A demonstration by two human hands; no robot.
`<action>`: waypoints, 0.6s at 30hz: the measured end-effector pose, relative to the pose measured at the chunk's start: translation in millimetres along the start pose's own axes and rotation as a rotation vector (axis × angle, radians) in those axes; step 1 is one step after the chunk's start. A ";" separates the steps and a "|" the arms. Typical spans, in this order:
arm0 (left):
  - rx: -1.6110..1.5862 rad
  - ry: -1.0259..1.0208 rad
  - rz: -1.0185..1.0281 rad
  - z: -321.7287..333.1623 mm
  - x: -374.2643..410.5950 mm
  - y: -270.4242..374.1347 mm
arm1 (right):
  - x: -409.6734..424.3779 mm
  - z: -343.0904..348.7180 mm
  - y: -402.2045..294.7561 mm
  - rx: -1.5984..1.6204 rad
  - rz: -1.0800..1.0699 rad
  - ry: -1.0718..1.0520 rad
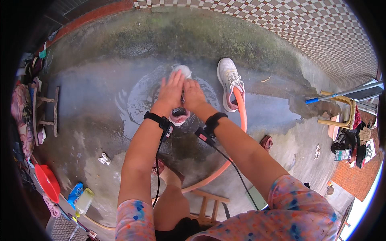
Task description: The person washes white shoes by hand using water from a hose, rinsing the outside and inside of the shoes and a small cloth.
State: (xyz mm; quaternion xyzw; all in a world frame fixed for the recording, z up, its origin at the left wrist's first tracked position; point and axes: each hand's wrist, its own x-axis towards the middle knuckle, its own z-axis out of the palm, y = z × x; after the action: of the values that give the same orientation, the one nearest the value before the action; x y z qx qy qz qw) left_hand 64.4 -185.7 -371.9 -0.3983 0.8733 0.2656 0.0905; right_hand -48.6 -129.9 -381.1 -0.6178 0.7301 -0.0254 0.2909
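A wet white shoe [182, 71] with a pinkish heel lies in shallow rippling water on the concrete floor, its toe pointing away from me. My left hand [171, 91] presses along its left side, fingers stretched toward the toe. Against the other side rests my right hand [193, 94], so both hands clasp the shoe and cover its laces and middle. To the right stands a second white sneaker [227, 72], laces tied in a bow. The end of an orange hose [243, 116] runs into its opening.
A wooden stool [55, 111] stands left. Lower left are a red basin [47, 183], a blue packet [75, 194] and a clear bottle [84, 201]. At right are a blue-tipped pole [325, 97] and a tan-legged stool [346, 122]. The hose curves below my right arm.
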 end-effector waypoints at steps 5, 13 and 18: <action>0.055 -0.032 -0.008 11.6 10.7 -4.4 | 2.0 13.2 4.3 0.000 -0.005 0.085; 0.040 -0.215 -0.050 6.8 21.4 -4.7 | 18.0 -7.3 9.1 -0.137 0.015 -0.174; 0.011 -0.274 -0.084 10.9 30.6 -7.3 | 33.6 -9.1 7.0 -0.201 -0.001 -0.303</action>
State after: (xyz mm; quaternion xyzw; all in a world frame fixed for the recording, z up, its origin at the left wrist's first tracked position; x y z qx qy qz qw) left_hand 48.8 -203.6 -395.2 -0.3940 0.8369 0.3085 0.2220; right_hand -61.3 -162.0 -389.5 -0.6411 0.6764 0.1410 0.3342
